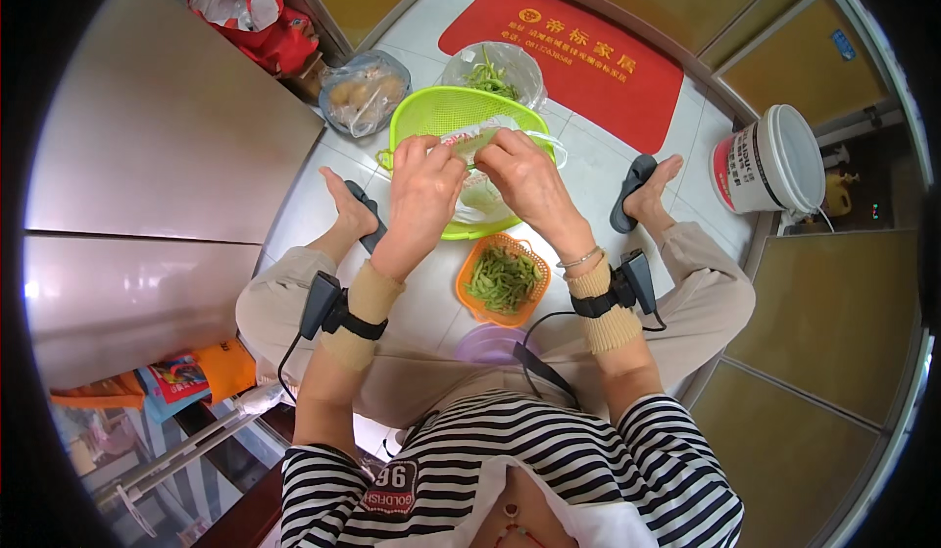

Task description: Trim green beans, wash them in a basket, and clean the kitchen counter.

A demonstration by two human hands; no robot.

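My left hand [426, 188] and my right hand [526, 173] meet over a lime-green plastic colander basket [415, 110]. Their fingers are pinched around a slim green bean pod [470, 166], mostly hidden by the fingertips. Inside the colander, beneath both hands, lies a white plastic bag [481, 208] with red print; its handle hangs over the right rim. Closer to me stands a small orange plastic basket [462, 283] holding many green bean pieces [503, 280]. Beyond the colander, a clear plastic bag [526, 63] contains green trimmings [489, 81].
A bag of potato-like round produce [364, 96] sits left of the clear bag. A red mat [588, 63] covers floor tiles ahead. A lidded white bucket [764, 158] stands right. My slippered feet flank the colander; a purple basin [492, 343] is between my legs. Cabinets line both sides.
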